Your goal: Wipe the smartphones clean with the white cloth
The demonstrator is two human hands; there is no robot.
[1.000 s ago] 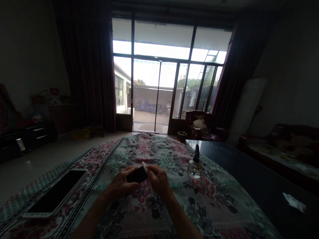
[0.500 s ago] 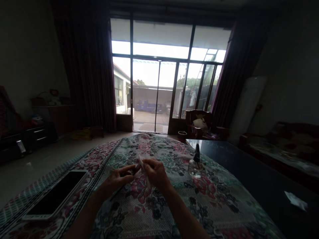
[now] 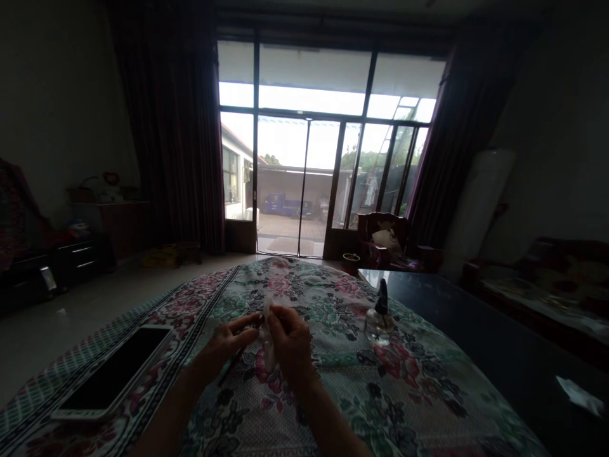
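Over the flowered cloth, my two hands meet near the middle of the view. My right hand [image 3: 291, 336] pinches a thin white tissue [image 3: 269, 346], which hangs down in front of its fingers. Close against it, my left hand [image 3: 233, 336] has its thumb and fingers closed on a small dark thing whose kind I cannot make out. A thin dark rod [image 3: 231, 365] slants down below the left fingers; whether it belongs to that thing is unclear. To the right of my hands, a clear bottle [image 3: 379, 327] with a black spray top stands upright.
A large white-edged phone [image 3: 114, 371] lies at left on the flowered tablecloth [image 3: 342, 381]. A dark tabletop [image 3: 457, 317] shows at right, with a small white packet [image 3: 580, 397] on it. Beyond are a wooden armchair [image 3: 384, 238] and glass doors [image 3: 299, 184].
My right hand has turned more upright, and the tissue now hangs between both hands, covering more of the small dark thing. The whole view has shifted slightly.
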